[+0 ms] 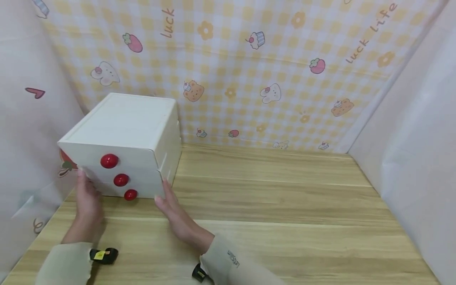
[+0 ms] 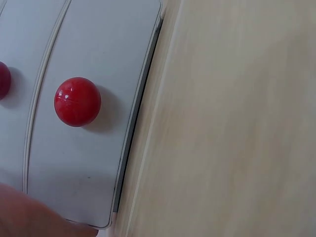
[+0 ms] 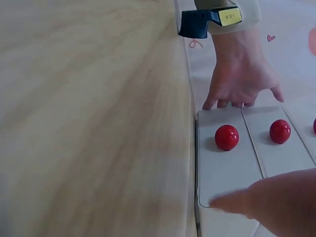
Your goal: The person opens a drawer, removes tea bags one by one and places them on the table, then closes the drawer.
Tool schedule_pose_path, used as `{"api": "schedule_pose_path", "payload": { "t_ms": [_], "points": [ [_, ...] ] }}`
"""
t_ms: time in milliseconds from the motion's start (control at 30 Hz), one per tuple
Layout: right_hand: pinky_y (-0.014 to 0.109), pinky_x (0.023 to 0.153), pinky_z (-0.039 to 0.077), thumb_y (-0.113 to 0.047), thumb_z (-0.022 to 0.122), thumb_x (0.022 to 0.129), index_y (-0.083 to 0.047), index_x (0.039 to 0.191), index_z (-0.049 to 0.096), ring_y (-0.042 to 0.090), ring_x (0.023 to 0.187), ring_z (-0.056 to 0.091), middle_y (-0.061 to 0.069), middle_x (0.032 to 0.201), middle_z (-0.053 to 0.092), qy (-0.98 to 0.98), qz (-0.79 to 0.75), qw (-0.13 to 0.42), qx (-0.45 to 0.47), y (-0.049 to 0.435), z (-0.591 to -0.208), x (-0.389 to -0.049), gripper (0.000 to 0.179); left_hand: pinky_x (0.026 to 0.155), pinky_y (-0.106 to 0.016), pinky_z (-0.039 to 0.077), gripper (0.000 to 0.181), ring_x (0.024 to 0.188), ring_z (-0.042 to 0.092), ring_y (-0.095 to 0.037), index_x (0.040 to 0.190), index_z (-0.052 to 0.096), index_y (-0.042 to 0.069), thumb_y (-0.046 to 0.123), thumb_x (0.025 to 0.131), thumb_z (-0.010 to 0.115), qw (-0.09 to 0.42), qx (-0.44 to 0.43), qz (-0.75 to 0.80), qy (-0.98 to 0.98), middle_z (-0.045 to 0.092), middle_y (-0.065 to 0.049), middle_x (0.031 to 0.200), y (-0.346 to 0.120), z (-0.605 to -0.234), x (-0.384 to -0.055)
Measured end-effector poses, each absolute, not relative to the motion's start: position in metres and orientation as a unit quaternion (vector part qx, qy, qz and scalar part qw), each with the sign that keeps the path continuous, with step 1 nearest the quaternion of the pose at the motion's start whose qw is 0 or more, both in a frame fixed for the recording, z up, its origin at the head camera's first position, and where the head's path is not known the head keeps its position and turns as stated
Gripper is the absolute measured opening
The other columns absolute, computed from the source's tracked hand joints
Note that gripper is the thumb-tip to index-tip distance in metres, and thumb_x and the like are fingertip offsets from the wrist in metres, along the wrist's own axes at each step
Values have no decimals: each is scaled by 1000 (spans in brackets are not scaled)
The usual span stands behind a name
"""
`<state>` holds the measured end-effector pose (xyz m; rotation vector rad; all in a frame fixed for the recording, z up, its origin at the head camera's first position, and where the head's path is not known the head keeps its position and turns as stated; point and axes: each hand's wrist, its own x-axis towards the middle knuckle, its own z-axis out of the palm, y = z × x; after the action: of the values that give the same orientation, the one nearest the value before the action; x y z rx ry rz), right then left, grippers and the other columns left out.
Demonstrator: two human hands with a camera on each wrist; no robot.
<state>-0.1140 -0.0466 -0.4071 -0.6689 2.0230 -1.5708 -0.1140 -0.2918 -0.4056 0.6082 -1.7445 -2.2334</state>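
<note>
A white box of three stacked drawers (image 1: 124, 122) stands at the left of the table, each front bearing a round red knob (image 1: 121, 180). Against its left side lies my left hand (image 1: 88, 200), thumb near the front edge. My right hand (image 1: 181, 219) is at the lower right front corner, its fingers stretched along the side. The right wrist view shows the left hand (image 3: 242, 79) across the box, its fingertips hidden behind the edge. In the left wrist view, the bottom knob (image 2: 77, 101) sits on a shut drawer front.
The wooden tabletop (image 1: 285, 206) stretches to the right of the box. A yellow checked cloth (image 1: 231, 71) hangs at the back, with white cloths (image 1: 417, 130) along both sides. Both wrists wear a black strap (image 1: 104, 256).
</note>
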Motion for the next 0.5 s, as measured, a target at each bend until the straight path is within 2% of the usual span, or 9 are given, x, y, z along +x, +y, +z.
{"api": "schedule_pose_path", "payload": {
  "t_ms": [133,267,500],
  "points": [
    [55,128,10,-69,17,101,-25,163,-6,17,159,-1,-5,172,-5,748,-562,234,-264,-42,-408,-113,79,126,-38,-19,64,154,-22,-1,157,-8,50,68,101,18,118,209,-760,-604,-14,29,165,-285,-406,-113],
    [55,128,10,-66,18,102,-22,163,-6,20,160,-1,-2,172,-6,750,-559,228,-271,-34,-408,-111,79,127,-36,-17,64,154,-22,-1,157,-9,50,68,101,17,114,217,-759,-604,-15,29,165,-278,-405,-112],
    [55,129,10,-63,20,103,-17,163,-7,21,159,0,1,172,-5,752,-563,216,-268,-16,-404,-109,80,128,-34,-15,70,155,-24,-7,157,-15,44,71,100,14,80,230,-744,-622,-22,24,166,-260,-403,-111]
  ]
}}
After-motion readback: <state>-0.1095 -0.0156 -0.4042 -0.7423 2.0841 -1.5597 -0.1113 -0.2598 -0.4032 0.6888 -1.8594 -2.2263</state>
